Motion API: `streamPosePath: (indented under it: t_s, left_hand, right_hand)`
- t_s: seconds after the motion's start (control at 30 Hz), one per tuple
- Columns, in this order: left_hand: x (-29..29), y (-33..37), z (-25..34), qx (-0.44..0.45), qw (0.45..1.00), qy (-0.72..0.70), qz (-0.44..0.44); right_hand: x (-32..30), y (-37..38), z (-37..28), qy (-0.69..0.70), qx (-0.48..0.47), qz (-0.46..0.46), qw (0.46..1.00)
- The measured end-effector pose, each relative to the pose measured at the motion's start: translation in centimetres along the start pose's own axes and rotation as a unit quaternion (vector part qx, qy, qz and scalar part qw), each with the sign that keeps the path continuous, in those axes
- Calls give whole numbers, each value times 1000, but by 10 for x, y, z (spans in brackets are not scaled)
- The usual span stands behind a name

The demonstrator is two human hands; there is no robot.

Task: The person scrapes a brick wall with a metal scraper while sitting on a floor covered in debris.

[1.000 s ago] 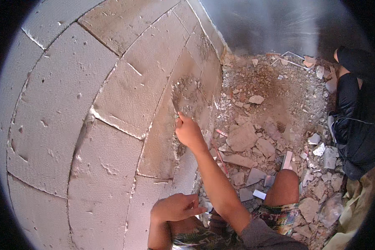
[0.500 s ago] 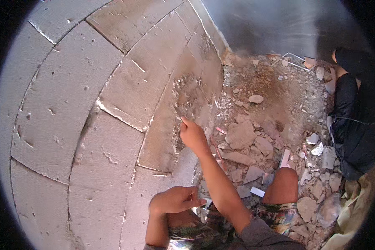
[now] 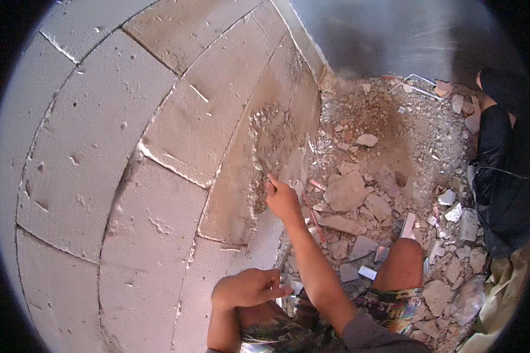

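Moderate, uneven light. Pale grey rectangular-block wall [image 3: 70,176] reads bright; hazy whitish glare down the smooth dark grey panel [image 3: 388,41] at top right. Black fabric trousers [image 3: 503,176] at right near-crushed, little detail. Thin dark blade [image 3: 264,167] mid-frame soft. Fisheye bows straight edges; rim vignettes to black.

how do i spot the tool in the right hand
Start with the block wall filling the left side, then find its rough, chipped patch toward the right. At that patch's left edge, the right hand grips the tool: a thin, dark sliver, unlike the paler, chunky rubble to its right.
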State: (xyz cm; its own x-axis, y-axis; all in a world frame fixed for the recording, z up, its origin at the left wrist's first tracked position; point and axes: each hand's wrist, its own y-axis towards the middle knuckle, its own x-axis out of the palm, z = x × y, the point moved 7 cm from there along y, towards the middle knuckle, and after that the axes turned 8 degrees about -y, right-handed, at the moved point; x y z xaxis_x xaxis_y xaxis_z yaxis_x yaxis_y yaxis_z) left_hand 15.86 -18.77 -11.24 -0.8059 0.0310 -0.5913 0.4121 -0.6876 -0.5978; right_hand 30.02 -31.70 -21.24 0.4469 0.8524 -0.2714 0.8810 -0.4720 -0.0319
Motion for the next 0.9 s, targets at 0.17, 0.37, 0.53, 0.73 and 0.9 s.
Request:
streamPosePath:
  t_s: [0.17, 0.37, 0.53, 0.73, 0.9]
  left_hand:
    - [-3, -9, -1, 2, 999, -33, 1]
    - [1, -1, 0, -2, 1000, -15, -8]
    - [-6, -6, -13, -43, 999, -9, -16]
    - [8, 0, -14, 15, 999, -29, -27]
    - [-5, -4, -11, 18, 999, -31, -10]
  right_hand:
    - [-3, -26, -10, 29, 3, -20, 999]
    - [-4, 41, -11, 41, 1, 45, 998]
    - [-3, -13, 17, 55, 17, 34, 998]
    - [13, 26, 2, 19, -45, 38, 998]
    - [-18, 26, -2, 4, -34, 56, 998]
